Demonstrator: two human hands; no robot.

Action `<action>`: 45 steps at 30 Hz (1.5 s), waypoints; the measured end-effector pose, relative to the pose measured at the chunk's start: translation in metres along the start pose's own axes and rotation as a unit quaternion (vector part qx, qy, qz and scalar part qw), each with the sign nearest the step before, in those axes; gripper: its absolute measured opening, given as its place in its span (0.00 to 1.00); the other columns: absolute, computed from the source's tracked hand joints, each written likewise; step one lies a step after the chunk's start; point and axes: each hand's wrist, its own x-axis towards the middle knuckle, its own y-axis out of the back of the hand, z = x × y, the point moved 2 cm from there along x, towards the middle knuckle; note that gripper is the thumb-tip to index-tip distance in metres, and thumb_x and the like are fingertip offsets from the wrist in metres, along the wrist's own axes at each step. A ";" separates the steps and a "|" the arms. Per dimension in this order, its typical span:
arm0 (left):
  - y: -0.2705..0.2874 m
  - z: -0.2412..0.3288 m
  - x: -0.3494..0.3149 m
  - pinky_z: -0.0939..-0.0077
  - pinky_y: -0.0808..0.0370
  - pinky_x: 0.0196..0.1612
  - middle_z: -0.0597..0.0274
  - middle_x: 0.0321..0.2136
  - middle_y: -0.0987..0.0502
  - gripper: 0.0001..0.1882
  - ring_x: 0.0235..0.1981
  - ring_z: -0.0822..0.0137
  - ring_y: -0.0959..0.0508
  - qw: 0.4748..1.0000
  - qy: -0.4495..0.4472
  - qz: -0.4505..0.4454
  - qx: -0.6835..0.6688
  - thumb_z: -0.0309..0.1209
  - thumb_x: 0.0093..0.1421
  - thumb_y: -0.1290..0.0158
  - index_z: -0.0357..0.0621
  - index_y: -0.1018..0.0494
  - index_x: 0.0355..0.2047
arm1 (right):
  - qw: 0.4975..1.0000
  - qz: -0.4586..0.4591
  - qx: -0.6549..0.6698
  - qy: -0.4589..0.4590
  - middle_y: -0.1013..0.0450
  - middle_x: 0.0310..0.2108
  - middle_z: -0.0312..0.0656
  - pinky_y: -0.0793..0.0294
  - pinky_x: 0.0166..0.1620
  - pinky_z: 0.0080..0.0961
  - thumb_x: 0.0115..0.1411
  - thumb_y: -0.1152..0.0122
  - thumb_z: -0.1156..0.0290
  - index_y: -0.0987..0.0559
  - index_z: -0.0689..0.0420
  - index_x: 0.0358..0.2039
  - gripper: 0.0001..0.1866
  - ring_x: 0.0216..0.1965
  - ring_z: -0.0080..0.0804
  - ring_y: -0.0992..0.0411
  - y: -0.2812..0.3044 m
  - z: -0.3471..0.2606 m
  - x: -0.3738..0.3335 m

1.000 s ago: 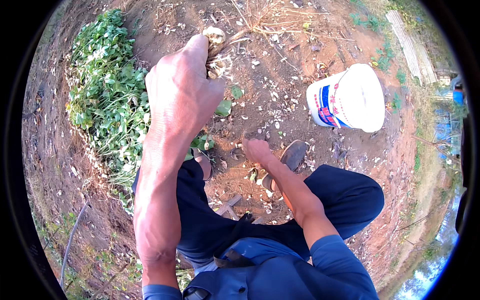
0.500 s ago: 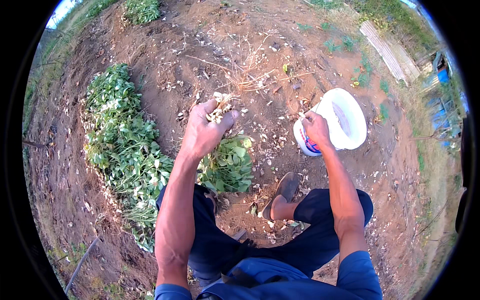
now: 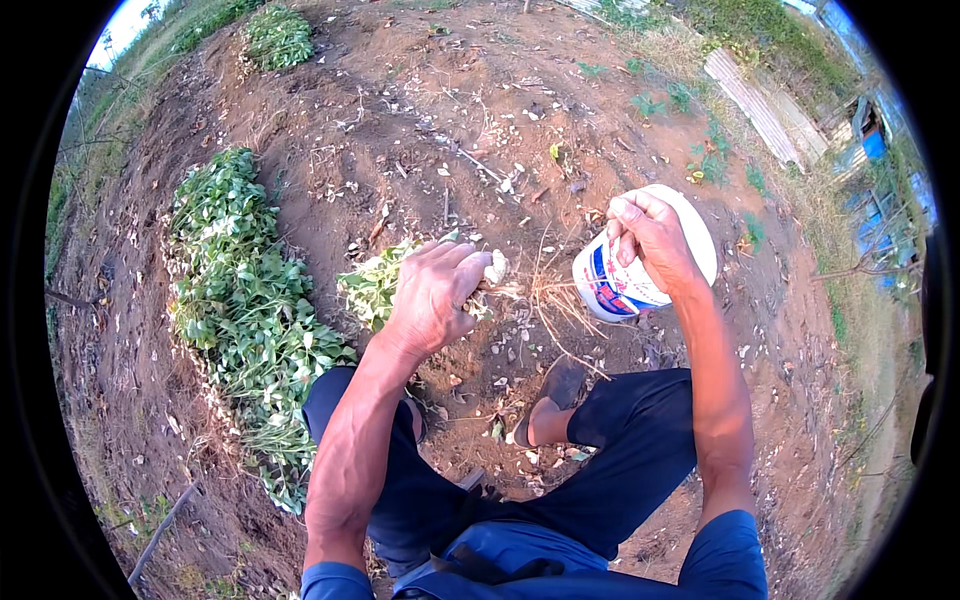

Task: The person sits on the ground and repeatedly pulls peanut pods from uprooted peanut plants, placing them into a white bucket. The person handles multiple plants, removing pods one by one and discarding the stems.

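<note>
My left hand (image 3: 432, 295) is closed round a peanut plant, gripping it between the leaves and the roots. The plant's pale green leaves (image 3: 372, 285) stick out on the left side of the hand. On the other side, pale pods (image 3: 496, 267) show at the fingertips and thin, dry roots (image 3: 565, 292) spread toward the bucket. My right hand (image 3: 652, 238) is over the near edge of a white bucket (image 3: 612, 283) with blue and red print. Its fingers are curled and pressed together; whatever they hold, if anything, is hidden. The hand and forearm cover part of the bucket's opening.
A long heap of green peanut plants (image 3: 235, 290) lies at the left, with a smaller heap (image 3: 278, 38) far off. My shoe (image 3: 562, 388) rests between the plant and the bucket. Corrugated sheets (image 3: 752, 105) lie at the far right. Dry leaves litter the brown soil.
My left hand has turned over; the plant's leaves now lie left and its roots point right. My right hand has shifted slightly with fingers curled. The bucket appears a little further left.
</note>
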 end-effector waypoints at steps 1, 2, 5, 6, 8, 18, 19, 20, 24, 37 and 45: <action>-0.002 0.001 -0.001 0.58 0.28 0.36 0.56 0.31 0.23 0.23 0.32 0.50 0.23 1.000 -0.020 -0.002 0.006 0.27 0.37 0.38 0.39 0.25 0.38 | 0.998 -0.048 0.031 -0.012 0.24 0.25 0.36 0.32 0.20 0.14 0.69 0.38 0.56 0.23 0.59 0.37 0.17 0.16 0.16 0.31 -0.019 -0.011 -0.005; -0.004 0.001 -0.003 0.58 0.28 0.37 0.57 0.30 0.23 0.23 0.32 0.51 0.23 1.000 -0.022 -0.011 0.013 0.27 0.38 0.38 0.39 0.25 0.38 | 0.995 -0.089 0.032 -0.033 0.24 0.24 0.37 0.32 0.20 0.13 0.69 0.39 0.53 0.23 0.58 0.36 0.19 0.16 0.16 0.31 -0.038 -0.014 -0.008; -0.010 0.003 -0.006 0.60 0.27 0.37 0.59 0.30 0.24 0.21 0.31 0.55 0.23 0.998 -0.038 -0.034 0.037 0.26 0.40 0.40 0.39 0.24 0.38 | 0.978 -0.191 -0.046 -0.069 0.26 0.22 0.35 0.32 0.20 0.17 0.66 0.38 0.42 0.23 0.58 0.30 0.27 0.16 0.19 0.31 -0.076 -0.017 -0.019; -0.012 0.004 -0.005 0.60 0.27 0.37 0.59 0.30 0.24 0.20 0.31 0.55 0.23 0.997 -0.048 -0.038 0.041 0.26 0.40 0.40 0.39 0.24 0.38 | 0.966 -0.241 -0.055 -0.071 0.27 0.22 0.35 0.32 0.20 0.18 0.65 0.39 0.39 0.23 0.58 0.29 0.30 0.16 0.19 0.32 -0.083 -0.014 -0.020; -0.015 0.005 -0.006 0.61 0.27 0.36 0.60 0.30 0.24 0.20 0.31 0.56 0.23 0.996 -0.065 -0.047 0.049 0.26 0.41 0.40 0.39 0.24 0.38 | 0.950 -0.272 -0.133 -0.079 0.28 0.23 0.35 0.31 0.21 0.19 0.65 0.40 0.38 0.23 0.59 0.30 0.31 0.20 0.20 0.31 -0.092 -0.013 -0.023; -0.025 0.001 -0.019 0.63 0.28 0.34 0.63 0.27 0.26 0.15 0.29 0.59 0.23 0.993 -0.090 -0.053 0.059 0.28 0.46 0.42 0.39 0.23 0.37 | 0.937 -0.322 -0.083 -0.109 0.29 0.22 0.31 0.35 0.18 0.22 0.68 0.44 0.40 0.22 0.56 0.25 0.30 0.20 0.19 0.33 -0.117 0.025 -0.025; -0.026 0.000 -0.019 0.63 0.28 0.34 0.62 0.28 0.25 0.16 0.30 0.58 0.23 0.994 -0.084 -0.048 0.046 0.28 0.45 0.41 0.39 0.24 0.37 | 0.939 -0.320 -0.091 -0.086 0.29 0.22 0.31 0.34 0.20 0.22 0.69 0.44 0.42 0.22 0.57 0.26 0.29 0.21 0.19 0.33 -0.117 0.022 -0.024; -0.025 0.000 -0.018 0.62 0.27 0.35 0.61 0.28 0.25 0.17 0.30 0.57 0.23 0.995 -0.078 -0.045 0.035 0.27 0.44 0.41 0.39 0.24 0.37 | 0.941 -0.317 -0.098 -0.061 0.29 0.23 0.31 0.34 0.21 0.22 0.69 0.44 0.44 0.22 0.57 0.26 0.28 0.22 0.18 0.33 -0.116 0.020 -0.023; -0.020 0.000 -0.015 0.59 0.27 0.36 0.56 0.29 0.24 0.22 0.32 0.52 0.23 0.998 -0.030 -0.047 -0.010 0.26 0.40 0.40 0.37 0.24 0.39 | 0.952 -0.296 -0.003 -0.076 0.29 0.25 0.31 0.34 0.29 0.22 0.70 0.45 0.49 0.22 0.57 0.29 0.24 0.26 0.16 0.35 -0.119 0.022 -0.026; -0.026 0.000 -0.015 0.58 0.28 0.34 0.58 0.28 0.26 0.17 0.29 0.52 0.25 0.998 -0.045 -0.036 0.038 0.27 0.43 0.39 0.38 0.26 0.35 | 0.951 -0.280 0.033 -0.130 0.34 0.24 0.26 0.39 0.28 0.19 0.69 0.36 0.54 0.22 0.56 0.32 0.18 0.26 0.14 0.38 -0.124 0.027 -0.034; -0.018 -0.001 -0.013 0.56 0.26 0.35 0.52 0.32 0.23 0.21 0.32 0.47 0.23 0.999 0.006 -0.009 -0.038 0.27 0.38 0.37 0.36 0.27 0.36 | 0.899 -0.305 0.229 -0.215 0.31 0.25 0.30 0.34 0.17 0.16 0.71 0.41 0.53 0.23 0.59 0.38 0.19 0.16 0.15 0.33 -0.121 0.024 -0.033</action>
